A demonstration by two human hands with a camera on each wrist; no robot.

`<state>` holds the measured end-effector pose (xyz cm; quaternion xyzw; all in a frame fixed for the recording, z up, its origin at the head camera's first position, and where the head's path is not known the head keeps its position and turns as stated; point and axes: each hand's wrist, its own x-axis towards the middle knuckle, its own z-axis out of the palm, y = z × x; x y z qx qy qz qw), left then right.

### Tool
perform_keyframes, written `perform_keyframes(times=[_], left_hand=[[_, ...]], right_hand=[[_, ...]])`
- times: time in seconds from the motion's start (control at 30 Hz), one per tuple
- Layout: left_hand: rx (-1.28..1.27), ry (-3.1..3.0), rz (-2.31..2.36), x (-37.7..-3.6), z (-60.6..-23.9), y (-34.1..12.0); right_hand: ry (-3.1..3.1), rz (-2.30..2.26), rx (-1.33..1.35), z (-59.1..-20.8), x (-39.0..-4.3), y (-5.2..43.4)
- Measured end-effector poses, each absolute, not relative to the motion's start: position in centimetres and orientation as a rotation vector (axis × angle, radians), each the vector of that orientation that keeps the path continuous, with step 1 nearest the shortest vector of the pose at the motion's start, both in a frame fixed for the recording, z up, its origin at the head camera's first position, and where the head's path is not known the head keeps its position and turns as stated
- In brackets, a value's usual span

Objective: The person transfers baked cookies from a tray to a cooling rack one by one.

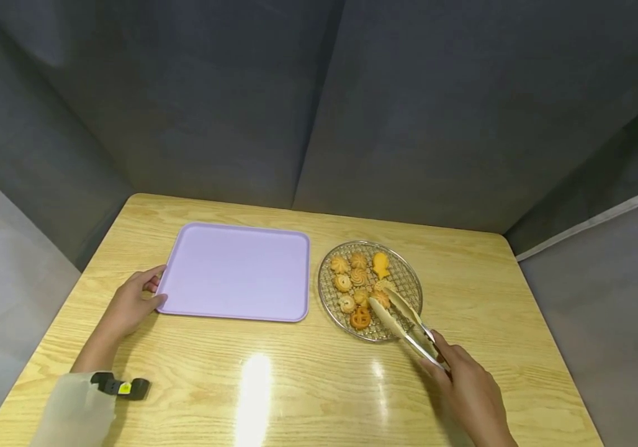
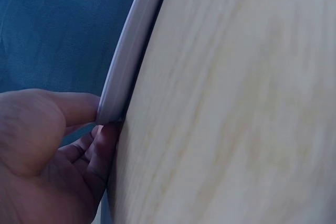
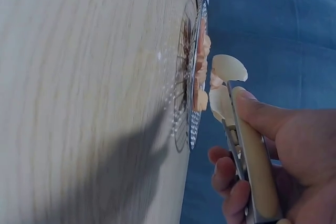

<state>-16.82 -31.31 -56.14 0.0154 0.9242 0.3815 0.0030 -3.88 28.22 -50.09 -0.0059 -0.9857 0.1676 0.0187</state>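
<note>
At the left, my left hand [image 1: 131, 304] pinches the near left corner of a lilac tray [image 1: 235, 273], which holds nothing. The left wrist view has the thumb on the tray's rim [image 2: 128, 45] and the fingers curled below it. My right hand [image 1: 472, 385] grips metal tongs [image 1: 388, 320] with cream-coloured heads. Their parted tips reach over a round wire rack [image 1: 405, 279] and flank a ridged cookie [image 1: 379, 299]. In the right wrist view, part of that cookie [image 3: 216, 80] shows between the tong heads.
Several cookies lie on the rack, among them a pretzel-shaped one [image 1: 360, 318] and a yellow fish-shaped one [image 1: 381, 265]. The rack stands right of the tray on a wooden table [image 1: 319, 385]. Grey curtains [image 1: 408, 112] hang behind and at both sides.
</note>
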Motion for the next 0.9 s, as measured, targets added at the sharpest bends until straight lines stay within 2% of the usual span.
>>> perform_keyframes(times=[0.23, 0.9], left_hand=[[0.048, 2.902, 1.197, -16.8, -56.0, -31.2], [0.041, 2.901, 1.191, -16.8, -55.9, -31.0]], right_hand=[[-3.063, 0.451, 0.0, -49.5, -2.9, 29.1], [-3.28, 0.427, -0.081, -49.0, -3.2, 29.7]])
